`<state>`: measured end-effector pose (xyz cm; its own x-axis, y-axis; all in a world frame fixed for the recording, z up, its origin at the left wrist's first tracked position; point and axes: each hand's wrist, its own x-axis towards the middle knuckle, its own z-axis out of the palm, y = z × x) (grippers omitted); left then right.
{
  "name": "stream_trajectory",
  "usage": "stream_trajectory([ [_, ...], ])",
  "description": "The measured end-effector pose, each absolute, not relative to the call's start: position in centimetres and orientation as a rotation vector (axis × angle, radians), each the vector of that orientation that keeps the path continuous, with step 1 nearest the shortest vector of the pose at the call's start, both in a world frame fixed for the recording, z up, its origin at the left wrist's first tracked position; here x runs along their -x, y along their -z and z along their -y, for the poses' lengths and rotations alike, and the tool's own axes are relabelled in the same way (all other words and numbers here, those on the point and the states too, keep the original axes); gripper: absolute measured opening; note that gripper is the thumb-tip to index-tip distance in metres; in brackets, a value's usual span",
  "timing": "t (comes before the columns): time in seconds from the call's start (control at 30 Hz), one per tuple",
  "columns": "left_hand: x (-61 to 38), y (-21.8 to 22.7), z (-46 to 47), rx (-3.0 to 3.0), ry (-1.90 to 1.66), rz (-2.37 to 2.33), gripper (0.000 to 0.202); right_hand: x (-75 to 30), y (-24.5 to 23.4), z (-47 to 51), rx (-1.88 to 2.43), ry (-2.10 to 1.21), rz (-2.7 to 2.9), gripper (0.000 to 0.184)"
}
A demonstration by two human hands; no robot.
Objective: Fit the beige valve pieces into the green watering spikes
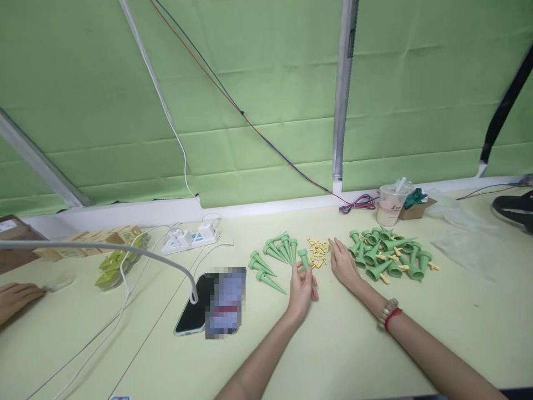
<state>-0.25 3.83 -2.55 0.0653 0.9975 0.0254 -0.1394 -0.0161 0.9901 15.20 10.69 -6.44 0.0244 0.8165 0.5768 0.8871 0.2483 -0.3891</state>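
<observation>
My left hand [300,294] is closed around a green cone-shaped plastic spike [303,258], its wide collared end up. My right hand [345,265] rests on the table with fingers stretched out, the fingertips at the edge of a small pile of yellow plastic pegs [317,251]. Nothing shows in that hand. Left of the pegs, several green spikes [283,248] lie fanned out, with a few more spikes [266,280] nearer to me. To the right of my right hand is a heap of green spikes [377,253], with some yellow pegs mixed in.
Two phones, a dark one [202,305] and a blurred-out one [227,303], lie left of my left arm. Behind them sits a power strip [191,241] with cables. A drink cup [391,204] stands at the back right. Another person's hand [19,300] is at far left.
</observation>
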Motion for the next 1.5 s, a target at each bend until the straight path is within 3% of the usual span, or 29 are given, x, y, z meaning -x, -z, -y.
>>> stream_trajectory([
  [0.3,1.1,1.5,-3.3,-1.036,-1.264,-1.042,0.048,-15.7,7.6,-11.5,1.508,0.019,1.844,0.035],
  [0.53,1.2,1.5,-3.5,-0.949,-1.275,-1.031,0.044,-15.2,7.1,-11.0,1.6,0.066,1.851,0.046],
  [0.8,1.1,1.3,-3.5,-0.989,-1.208,-1.051,0.047,-15.7,5.9,-10.3,1.567,-0.038,1.871,0.034],
  [1.03,1.0,1.4,-3.7,-1.027,-1.177,-1.057,0.048,-15.7,6.2,-10.5,1.487,-0.002,1.901,0.049],
  [1.5,1.5,1.4,-4.1,-1.063,-1.104,-1.027,0.043,-16.5,6.3,-10.4,1.303,-0.133,1.814,0.025],
])
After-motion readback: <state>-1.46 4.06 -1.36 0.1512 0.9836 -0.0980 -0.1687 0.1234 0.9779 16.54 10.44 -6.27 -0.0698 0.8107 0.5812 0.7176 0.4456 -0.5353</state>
